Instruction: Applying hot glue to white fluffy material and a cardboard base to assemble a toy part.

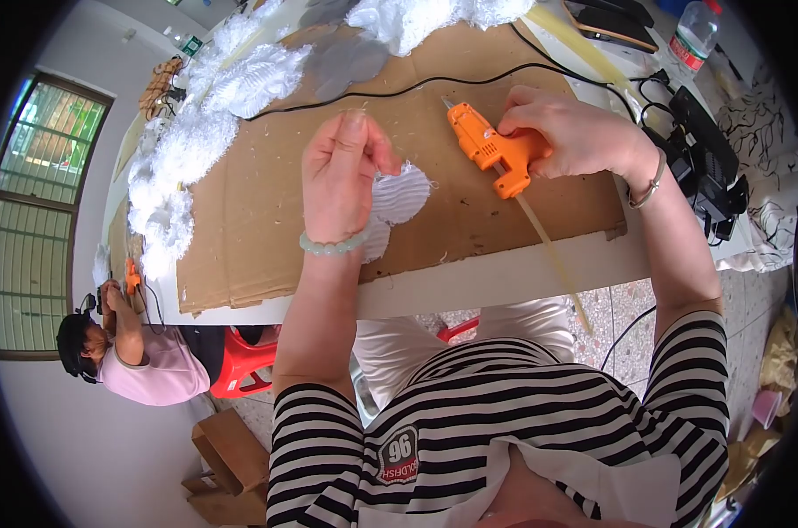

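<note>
Right hand (568,132), upper right of centre, is gripping the orange glue gun (496,151), fingers closed round the handle, nozzle pointing up-left over the cardboard sheet (258,220). Left hand (342,172), at centre, is pinching closed on something too small to make out, just beside the white ridged pieces (401,194). Risks, as judged: the hot nozzle is sitting near the left fingers, so a burn; the black cord (399,88) trailing across the cardboard could be snagging; glue dripping onto the sheet.

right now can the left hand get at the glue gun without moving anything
Probably yes: the left hand is just beside the glue gun, bare cardboard between them. But it pinches a white piece, and the right hand grips the gun.
</note>
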Demonstrator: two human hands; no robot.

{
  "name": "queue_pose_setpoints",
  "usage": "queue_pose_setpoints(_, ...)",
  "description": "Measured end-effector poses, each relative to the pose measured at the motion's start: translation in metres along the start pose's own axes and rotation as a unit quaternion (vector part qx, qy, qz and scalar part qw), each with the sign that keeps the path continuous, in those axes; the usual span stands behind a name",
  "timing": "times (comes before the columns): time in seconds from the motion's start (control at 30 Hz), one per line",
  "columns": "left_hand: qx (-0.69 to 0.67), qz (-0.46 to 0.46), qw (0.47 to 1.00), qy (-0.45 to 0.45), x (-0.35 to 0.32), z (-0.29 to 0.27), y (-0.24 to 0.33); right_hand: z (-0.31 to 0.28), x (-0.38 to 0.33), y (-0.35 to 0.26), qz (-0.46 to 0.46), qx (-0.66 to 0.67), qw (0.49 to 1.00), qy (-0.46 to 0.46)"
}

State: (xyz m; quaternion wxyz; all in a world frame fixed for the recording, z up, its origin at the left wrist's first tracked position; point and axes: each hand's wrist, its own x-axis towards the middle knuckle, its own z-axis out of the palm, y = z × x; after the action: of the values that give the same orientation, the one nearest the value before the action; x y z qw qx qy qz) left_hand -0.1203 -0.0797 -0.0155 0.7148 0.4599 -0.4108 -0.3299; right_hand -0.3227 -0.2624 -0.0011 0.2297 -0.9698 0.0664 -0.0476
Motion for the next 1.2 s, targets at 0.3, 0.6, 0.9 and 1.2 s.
queue_pose_setpoints(0.3,0.048,0.018,0.998,-0.040,-0.006,0.002,0.004,-0.005,0.025,-0.056,-0.121,0.066,0.965,0.222)
queue_pose_setpoints(0.6,0.099,0.049,0.993,-0.030,-0.008,0.003,0.005,0.008,0.061,-0.073,-0.232,0.075,0.926,0.290)
queue_pose_setpoints(0.9,0.148,0.030,0.987,-0.057,-0.007,-0.005,0.004,0.008,0.067,-0.063,-0.296,0.078,0.912,0.272)
queue_pose_setpoints(1.2,0.114,0.009,0.990,-0.079,-0.008,-0.006,0.004,0.017,0.066,-0.064,-0.226,0.212,0.924,0.224)
